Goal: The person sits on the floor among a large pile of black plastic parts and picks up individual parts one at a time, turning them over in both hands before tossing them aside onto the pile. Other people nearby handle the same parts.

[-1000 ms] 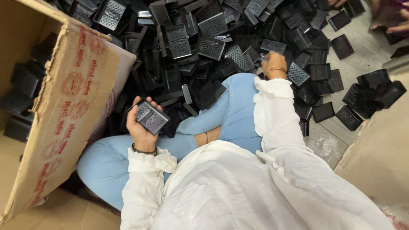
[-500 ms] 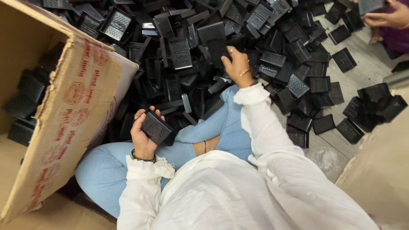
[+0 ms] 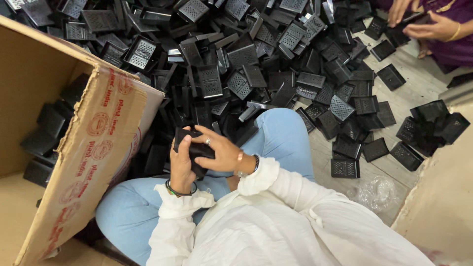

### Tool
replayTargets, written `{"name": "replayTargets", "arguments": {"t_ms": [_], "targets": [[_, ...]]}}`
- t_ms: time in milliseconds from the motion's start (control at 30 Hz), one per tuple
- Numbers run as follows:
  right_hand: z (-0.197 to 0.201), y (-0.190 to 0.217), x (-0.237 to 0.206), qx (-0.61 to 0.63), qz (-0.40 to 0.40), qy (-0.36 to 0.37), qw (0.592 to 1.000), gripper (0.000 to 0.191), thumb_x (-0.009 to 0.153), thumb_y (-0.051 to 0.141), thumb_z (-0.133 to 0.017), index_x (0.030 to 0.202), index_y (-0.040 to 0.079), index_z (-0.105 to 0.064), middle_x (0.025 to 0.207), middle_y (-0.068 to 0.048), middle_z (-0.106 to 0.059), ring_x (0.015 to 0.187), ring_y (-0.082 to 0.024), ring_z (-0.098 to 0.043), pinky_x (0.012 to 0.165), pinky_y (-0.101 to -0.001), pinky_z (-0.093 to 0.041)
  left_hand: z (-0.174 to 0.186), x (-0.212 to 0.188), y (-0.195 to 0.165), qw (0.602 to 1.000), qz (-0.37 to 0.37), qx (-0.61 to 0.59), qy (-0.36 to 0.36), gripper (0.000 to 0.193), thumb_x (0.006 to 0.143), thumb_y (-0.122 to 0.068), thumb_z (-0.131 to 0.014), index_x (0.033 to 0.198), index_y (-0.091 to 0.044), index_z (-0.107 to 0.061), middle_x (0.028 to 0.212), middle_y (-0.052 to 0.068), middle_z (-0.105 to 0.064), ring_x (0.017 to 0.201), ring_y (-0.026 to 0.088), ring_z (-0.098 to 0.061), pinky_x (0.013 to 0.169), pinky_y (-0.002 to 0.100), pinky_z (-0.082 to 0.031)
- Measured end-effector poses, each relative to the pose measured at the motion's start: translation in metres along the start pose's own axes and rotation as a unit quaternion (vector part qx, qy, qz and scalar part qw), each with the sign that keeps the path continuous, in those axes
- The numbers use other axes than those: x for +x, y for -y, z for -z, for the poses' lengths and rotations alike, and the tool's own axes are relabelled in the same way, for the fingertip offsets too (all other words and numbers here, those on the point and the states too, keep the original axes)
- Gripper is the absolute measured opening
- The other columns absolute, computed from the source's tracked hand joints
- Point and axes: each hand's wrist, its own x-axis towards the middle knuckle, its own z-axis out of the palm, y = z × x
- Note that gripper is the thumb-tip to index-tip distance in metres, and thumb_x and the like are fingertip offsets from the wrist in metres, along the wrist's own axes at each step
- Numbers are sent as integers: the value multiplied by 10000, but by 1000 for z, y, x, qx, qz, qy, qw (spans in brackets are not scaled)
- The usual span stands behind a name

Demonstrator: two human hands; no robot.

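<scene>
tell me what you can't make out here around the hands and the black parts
- Head view: the black part held between the left hand and right hand is mostly covered by fingers; whether it is one piece or several is unclear.
- The cardboard box runs off the left edge, and its flap hides some contents.
- The other person's hands are cut off by the top edge, and what they hold is too small to tell.

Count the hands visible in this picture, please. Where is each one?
4. The person's left hand and right hand meet on a black plastic part above the lap. A co-worker's two hands are at the top right; other hands may be hidden.
</scene>
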Motion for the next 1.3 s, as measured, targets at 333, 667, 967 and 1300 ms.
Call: {"name": "replayTargets", "arguments": {"t_ms": [333,667,967,1300], "targets": [[-4,12,-13,60,-70,-37,995,538,782,278,-891,1243,66,-712,1288,-128,-715,1160,-234,-713,1016,-333,-559,-6,-6,-21,990,-121,-58,-33,673,1079,-578,-332,1418,-22,-499,1253,102,-606,1151,216,-623,1019,365,-531],[-11,7,-24,158,-105,-51,981,571,730,209,-923,1235,33,-725,1377,-150,-669,1257,-240,-663,1080,-349,-522,-26,-27,0,985,-171,-38,2,517,1087,-464,-483,1378,-37,-494,1322,127,-593,1196,209,-611,1048,362,-521],[-9,2,-28,321,-111,-13,941,556,926,146,-757,1427,10,-557,1464,-115,-596,1363,-202,-573,1129,-339,-484,-25,-29,-20,991,-115,-61,6,314,1033,-104,-602,1324,-50,-496,1296,131,-594,1179,223,-611,1046,368,-511],[2,-48,-27,451,-313,-62,834,457,935,98,-746,1347,-33,-598,1151,-112,-727,1005,-162,-705,869,-345,-579,-24,-29,-21,994,-90,32,44,497,994,-187,-645,1432,-42,-461,1291,102,-620,1129,170,-634,970,306,-543]]}}
